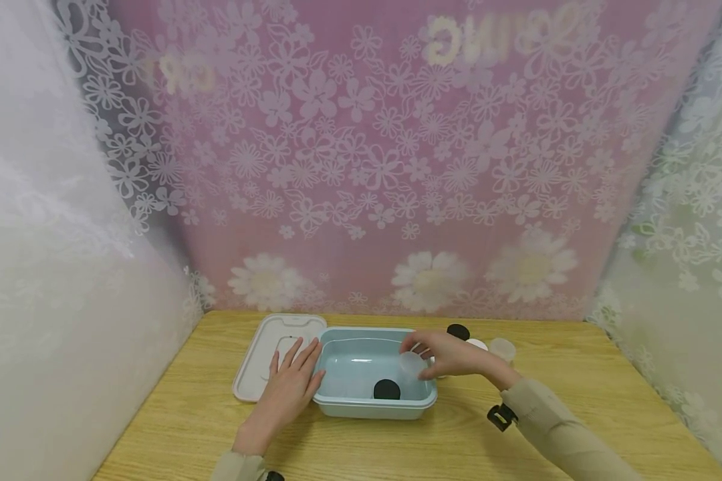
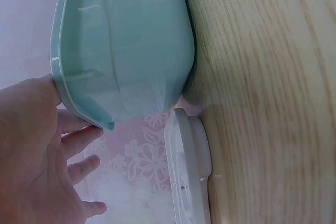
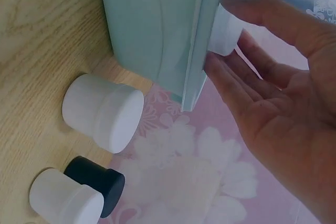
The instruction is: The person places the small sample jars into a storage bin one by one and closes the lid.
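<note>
A light blue plastic bin (image 1: 373, 409) stands on the table, and a black-topped jar (image 1: 387, 389) lies inside it near the front wall. Above the bin's right side, my right hand (image 1: 451, 353) grips a translucent white jar (image 1: 412, 365) between thumb and fingers; the jar (image 3: 227, 30) shows at rim height in the right wrist view. My left hand (image 1: 289, 387) rests against the bin's left rim with its fingers spread and mostly straight. In the left wrist view, the left hand's thumb and fingers touch the rim's corner (image 2: 79, 111).
A white lid (image 1: 249, 367) lies left of the bin, partly under the left hand. Right of the bin stand a black jar (image 1: 458, 331), a translucent jar (image 1: 503, 349) and white jars (image 3: 102, 111), partly behind the right hand in the head view. A patterned curtain (image 1: 361, 200) hangs behind the table.
</note>
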A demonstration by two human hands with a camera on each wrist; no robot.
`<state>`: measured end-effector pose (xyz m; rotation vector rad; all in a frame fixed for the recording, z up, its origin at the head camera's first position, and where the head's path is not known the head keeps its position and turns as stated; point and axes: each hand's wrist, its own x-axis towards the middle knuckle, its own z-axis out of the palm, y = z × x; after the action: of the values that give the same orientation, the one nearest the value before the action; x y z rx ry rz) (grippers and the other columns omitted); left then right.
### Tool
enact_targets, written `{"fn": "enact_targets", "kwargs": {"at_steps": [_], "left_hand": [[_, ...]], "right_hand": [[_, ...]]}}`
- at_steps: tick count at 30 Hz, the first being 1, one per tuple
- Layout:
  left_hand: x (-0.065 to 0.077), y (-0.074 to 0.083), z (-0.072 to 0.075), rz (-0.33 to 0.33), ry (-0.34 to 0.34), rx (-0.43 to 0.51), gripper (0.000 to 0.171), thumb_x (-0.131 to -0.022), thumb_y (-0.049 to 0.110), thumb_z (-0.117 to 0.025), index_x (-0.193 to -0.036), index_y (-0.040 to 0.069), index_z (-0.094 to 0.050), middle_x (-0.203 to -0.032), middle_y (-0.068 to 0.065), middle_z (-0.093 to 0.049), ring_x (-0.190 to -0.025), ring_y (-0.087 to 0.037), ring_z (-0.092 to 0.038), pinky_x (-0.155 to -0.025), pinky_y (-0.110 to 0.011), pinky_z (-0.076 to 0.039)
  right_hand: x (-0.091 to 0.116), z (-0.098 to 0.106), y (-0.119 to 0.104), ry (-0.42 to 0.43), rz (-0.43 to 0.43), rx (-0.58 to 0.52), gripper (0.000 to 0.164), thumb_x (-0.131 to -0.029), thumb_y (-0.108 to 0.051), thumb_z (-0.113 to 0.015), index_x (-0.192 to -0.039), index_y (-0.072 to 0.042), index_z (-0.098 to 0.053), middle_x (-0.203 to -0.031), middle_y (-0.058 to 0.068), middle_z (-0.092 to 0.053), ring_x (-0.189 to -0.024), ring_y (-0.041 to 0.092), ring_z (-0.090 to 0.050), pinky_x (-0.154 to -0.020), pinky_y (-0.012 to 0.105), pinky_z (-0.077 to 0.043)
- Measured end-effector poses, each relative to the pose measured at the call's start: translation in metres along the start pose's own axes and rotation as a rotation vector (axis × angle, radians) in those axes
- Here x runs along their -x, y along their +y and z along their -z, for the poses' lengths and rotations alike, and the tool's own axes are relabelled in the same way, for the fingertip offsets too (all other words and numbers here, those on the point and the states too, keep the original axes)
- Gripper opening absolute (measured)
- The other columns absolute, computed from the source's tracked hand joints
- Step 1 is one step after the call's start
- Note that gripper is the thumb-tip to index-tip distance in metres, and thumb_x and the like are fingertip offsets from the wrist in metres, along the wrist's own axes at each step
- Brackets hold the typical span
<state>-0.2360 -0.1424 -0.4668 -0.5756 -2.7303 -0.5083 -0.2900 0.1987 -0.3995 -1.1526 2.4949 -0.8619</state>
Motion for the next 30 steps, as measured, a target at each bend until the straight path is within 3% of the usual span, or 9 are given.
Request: {"fn": "enact_targets", "kwargs": {"at_steps": [9, 17, 22, 30], "left_hand": [[0.001, 0.0, 0.0, 0.0, -0.002, 0.009, 0.052, -0.106, 0.027, -0.055, -0.151, 0.003, -0.047, -0.158, -0.01, -0.044, -0.15, -0.038, -0.029, -0.113, -0.073, -0.022], [0.0, 0.0, 0.0, -0.008, 0.01, 0.002, 0.052, -0.106, 0.028, -0.054, -0.151, 0.003, -0.048, -0.157, -0.01, -0.045, -0.149, -0.038, -0.03, -0.112, -0.073, -0.023], [0.0, 0.001, 0.0, -0.01, 0.012, 0.01, 0.052, -0.105, 0.027, -0.055, -0.151, 0.002, -0.048, -0.156, -0.011, -0.046, -0.149, -0.039, -0.031, -0.112, -0.074, -0.022], [0.0, 0.0, 0.0, -0.012, 0.011, 0.002, 0.052, -0.105, 0.027, -0.055, -0.151, 0.003, -0.047, -0.156, -0.011, -0.046, -0.149, -0.039, -0.031, -0.112, -0.073, -0.023]], "right_hand": [[-0.015, 0.0, -0.005, -0.135, -0.06, 0.101, 0.043, -0.081, 0.008, -0.078, -0.118, -0.009, -0.064, -0.119, 0.004, -0.064, -0.113, 0.028, -0.065, -0.094, 0.033, -0.055], [-0.025, -0.008, -0.014, -0.148, -0.084, 0.297, 0.042, -0.077, 0.012, -0.078, -0.111, -0.011, -0.068, -0.112, 0.004, -0.066, -0.1, 0.026, -0.065, -0.082, 0.033, -0.055], [-0.03, -0.015, -0.013, -0.19, -0.079, 0.383, 0.045, -0.073, 0.014, -0.08, -0.107, -0.014, -0.068, -0.106, 0.001, -0.066, -0.089, 0.017, -0.06, -0.077, 0.03, -0.052], [-0.031, -0.014, -0.016, -0.267, -0.133, 0.362, 0.042, -0.078, 0.003, -0.084, -0.108, -0.02, -0.067, -0.112, -0.001, -0.067, -0.099, 0.018, -0.063, -0.083, 0.03, -0.053]]}}
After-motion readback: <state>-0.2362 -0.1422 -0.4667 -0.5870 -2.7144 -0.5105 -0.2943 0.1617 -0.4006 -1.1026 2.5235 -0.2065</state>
